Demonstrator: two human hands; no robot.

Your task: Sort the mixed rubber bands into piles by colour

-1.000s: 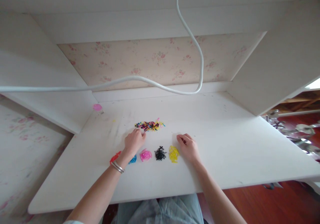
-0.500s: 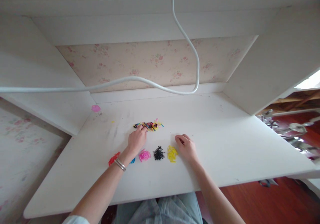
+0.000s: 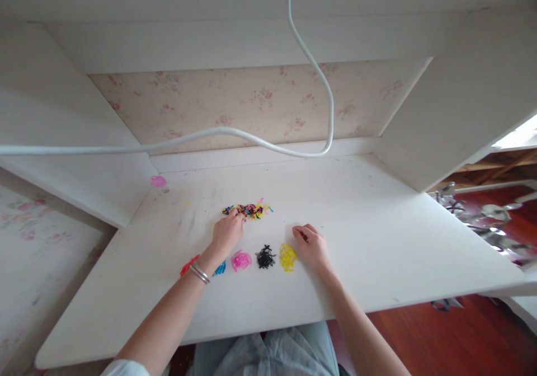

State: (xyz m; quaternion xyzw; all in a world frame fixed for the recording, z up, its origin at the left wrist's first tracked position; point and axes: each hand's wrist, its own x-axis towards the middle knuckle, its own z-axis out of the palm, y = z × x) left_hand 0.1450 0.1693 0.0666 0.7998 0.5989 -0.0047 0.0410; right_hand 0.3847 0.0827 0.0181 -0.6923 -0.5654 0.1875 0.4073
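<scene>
A mixed pile of small multicoloured rubber bands (image 3: 254, 211) lies on the white desk. My left hand (image 3: 227, 231) reaches to its near left side, fingers closed together on bands there; the fingertips are partly hidden. My right hand (image 3: 311, 246) rests on the desk with curled fingers, and something dark and too small to name shows between them. Just left of it is a yellow heap of bands (image 3: 288, 258). Beside that lie a black heap (image 3: 265, 257) and a pink heap (image 3: 241, 260). A blue heap (image 3: 220, 268) and a red heap (image 3: 190, 264) are partly covered by my left wrist.
A white cable (image 3: 235, 132) hangs across the view above the desk (image 3: 377, 236). Near the back left corner sits a pink item (image 3: 158, 182) with something clear beside it. Side panels (image 3: 461, 85) close in the desk left and right.
My left hand has shifted very slightly left at the mixed pile, and a little more of the blue heap shows. My right hand stays in place.
</scene>
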